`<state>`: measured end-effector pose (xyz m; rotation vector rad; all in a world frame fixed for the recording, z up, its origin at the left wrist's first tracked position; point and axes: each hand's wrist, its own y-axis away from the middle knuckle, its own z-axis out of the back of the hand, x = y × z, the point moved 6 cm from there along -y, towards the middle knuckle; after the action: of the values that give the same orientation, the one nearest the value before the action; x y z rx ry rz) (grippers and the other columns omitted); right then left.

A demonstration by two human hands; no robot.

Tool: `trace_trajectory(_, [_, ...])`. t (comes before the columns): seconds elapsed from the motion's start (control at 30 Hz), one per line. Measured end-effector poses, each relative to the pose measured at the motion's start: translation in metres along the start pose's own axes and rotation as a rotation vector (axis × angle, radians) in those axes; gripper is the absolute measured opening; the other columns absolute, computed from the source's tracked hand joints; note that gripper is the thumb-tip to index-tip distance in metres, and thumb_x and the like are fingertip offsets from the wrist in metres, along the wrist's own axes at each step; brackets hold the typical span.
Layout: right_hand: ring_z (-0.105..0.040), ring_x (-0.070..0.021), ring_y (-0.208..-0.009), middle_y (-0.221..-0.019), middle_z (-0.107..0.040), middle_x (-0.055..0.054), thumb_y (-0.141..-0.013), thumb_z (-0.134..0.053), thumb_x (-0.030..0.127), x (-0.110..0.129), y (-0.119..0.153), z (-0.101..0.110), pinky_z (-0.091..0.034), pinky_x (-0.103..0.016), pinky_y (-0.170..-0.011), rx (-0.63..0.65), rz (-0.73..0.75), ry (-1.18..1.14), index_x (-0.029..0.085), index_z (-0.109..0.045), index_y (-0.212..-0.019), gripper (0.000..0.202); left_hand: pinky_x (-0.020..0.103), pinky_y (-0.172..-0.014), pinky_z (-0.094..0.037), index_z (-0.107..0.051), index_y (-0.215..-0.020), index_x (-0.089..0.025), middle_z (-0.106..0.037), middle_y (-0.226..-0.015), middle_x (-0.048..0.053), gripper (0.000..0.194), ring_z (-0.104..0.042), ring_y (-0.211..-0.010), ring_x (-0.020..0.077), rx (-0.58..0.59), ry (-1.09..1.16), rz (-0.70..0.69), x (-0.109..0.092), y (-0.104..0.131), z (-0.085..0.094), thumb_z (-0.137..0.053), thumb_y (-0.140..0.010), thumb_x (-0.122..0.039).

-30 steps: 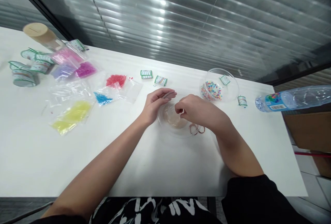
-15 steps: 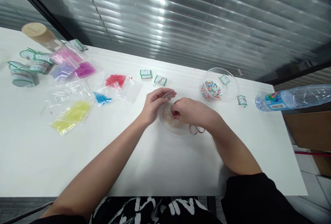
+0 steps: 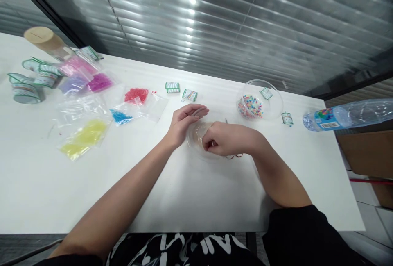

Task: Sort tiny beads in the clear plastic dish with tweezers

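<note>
A clear round bowl (image 3: 194,145) stands on the white table in front of me, with something pale inside that I cannot make out. My left hand (image 3: 183,123) grips the bowl's far left rim between thumb and fingers. Over the inside of the bowl is my right hand (image 3: 222,138), its fingers curled and pinched downward; what they hold, if anything, is hidden. Scissors with reddish handles (image 3: 238,155) lie partly under my right hand, their tip showing beyond it.
A second clear bowl (image 3: 250,108) of colourful beads stands back right, near a plastic bottle (image 3: 334,118). Bags of red (image 3: 136,95), blue (image 3: 120,117) and yellow (image 3: 86,138) pieces lie left. Beyond them are a wooden-lidded jar (image 3: 44,38) and patterned rolls (image 3: 26,92).
My right hand has shifted slightly down and toward me within the bowl, uncovering the scissors' tip and covering more of their handles. My left hand stays on the rim.
</note>
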<state>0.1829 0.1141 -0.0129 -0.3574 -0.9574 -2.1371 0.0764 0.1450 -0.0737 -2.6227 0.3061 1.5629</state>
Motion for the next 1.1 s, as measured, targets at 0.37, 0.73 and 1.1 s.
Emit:
trace_trajectory(0.37, [-0.061, -0.0157, -0.086, -0.098, -0.069, -0.006, -0.090, -0.043, 0.006, -0.004, -0.016, 0.006, -0.043, -0.025, -0.070, -0.221, 0.049, -0.083, 0.015, -0.067, -0.094, 0.026, 0.047, -0.107, -0.044, -0.074, -0.097, -0.019, -0.075, -0.097, 0.005, 0.028, -0.067, -0.108, 0.0284, 0.007, -0.005, 0.010, 0.002, 0.000, 0.001, -0.065, -0.070, -0.017])
trace_trajectory(0.73, [-0.061, -0.0163, -0.070, -0.082, -0.067, -0.008, -0.085, -0.044, 0.000, -0.003, 0.015, -0.001, -0.039, -0.026, -0.059, -0.114, -0.223, 0.243, 0.014, -0.067, -0.086, 0.027, 0.045, -0.101, -0.047, -0.074, -0.094, -0.017, -0.076, -0.094, 0.006, 0.027, -0.070, -0.101, 0.0276, -0.008, -0.019, 0.011, -0.002, 0.000, -0.001, -0.067, -0.068, -0.019])
trace_trajectory(1.1, [-0.065, -0.0195, -0.078, -0.103, -0.069, -0.013, -0.084, -0.036, -0.002, 0.008, 0.022, -0.003, -0.045, -0.029, -0.063, -0.238, -0.203, 0.196, 0.009, -0.064, -0.106, 0.037, 0.043, -0.100, -0.048, -0.074, -0.096, -0.017, -0.076, -0.094, 0.006, 0.027, -0.069, -0.101, 0.0261, 0.010, -0.023, -0.008, 0.000, 0.000, -0.001, -0.066, -0.070, -0.018])
